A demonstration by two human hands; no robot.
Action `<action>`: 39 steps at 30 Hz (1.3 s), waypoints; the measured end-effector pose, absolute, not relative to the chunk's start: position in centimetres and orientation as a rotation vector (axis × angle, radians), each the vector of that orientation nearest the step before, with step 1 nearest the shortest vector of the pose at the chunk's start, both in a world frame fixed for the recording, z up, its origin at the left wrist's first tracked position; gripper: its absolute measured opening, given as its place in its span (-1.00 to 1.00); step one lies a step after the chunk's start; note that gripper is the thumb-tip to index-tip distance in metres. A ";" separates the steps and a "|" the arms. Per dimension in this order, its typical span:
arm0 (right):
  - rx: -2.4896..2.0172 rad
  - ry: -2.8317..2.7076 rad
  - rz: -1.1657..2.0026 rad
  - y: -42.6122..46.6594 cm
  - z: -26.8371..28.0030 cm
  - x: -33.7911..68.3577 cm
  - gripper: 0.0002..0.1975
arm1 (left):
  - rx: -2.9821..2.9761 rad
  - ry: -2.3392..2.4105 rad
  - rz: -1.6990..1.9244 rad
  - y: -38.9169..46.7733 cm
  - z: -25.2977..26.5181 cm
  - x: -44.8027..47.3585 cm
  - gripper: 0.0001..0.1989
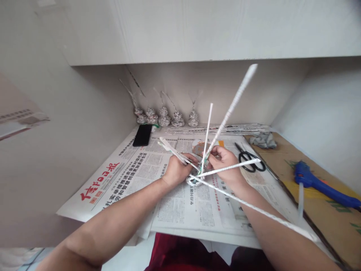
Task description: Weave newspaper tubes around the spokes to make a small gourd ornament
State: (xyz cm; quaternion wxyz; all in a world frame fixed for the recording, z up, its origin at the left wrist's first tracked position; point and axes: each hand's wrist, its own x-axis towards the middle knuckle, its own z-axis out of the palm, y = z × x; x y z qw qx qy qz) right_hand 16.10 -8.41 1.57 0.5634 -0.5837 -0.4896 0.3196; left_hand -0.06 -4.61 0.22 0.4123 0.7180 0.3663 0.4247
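A small woven piece (194, 181) of rolled newspaper sits low over the table, with several white paper tubes sticking out of it. My left hand (179, 167) is closed at its left side, around the paper tubes (172, 148) that point up and left. On the other side, my right hand (224, 162) pinches the base of a long, thick paper tube (232, 103) slanting up to the right. One thinner tube (208, 131) rises upright between the hands. Another tube (254, 210) runs across my right forearm. My fingers partly hide the woven piece.
Newspaper (135, 177) covers the table. Several gourd-shaped woven pieces (164, 117) line the back wall, near a black phone (142, 135) and a bundle of paper tubes (220, 130). At right are black scissors (251, 160), a crumpled cloth (263, 140) and a blue glue gun (318, 184) on cardboard (318, 226).
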 end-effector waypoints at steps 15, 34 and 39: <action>-1.094 -1.068 0.946 -9.6 3.1 15.5 -0.43 | 1.922 1.032 1.052 -4.0 -0.4 -0.4 -0.88; -1.396 -1.684 -0.017 -10.7 2.7 14.5 -0.85 | 2.053 0.915 1.066 -4.0 0.0 -0.6 -0.75; -1.440 -1.935 -0.339 -10.3 2.7 15.4 -0.79 | 2.151 0.928 1.036 -3.8 -0.3 -0.5 -0.77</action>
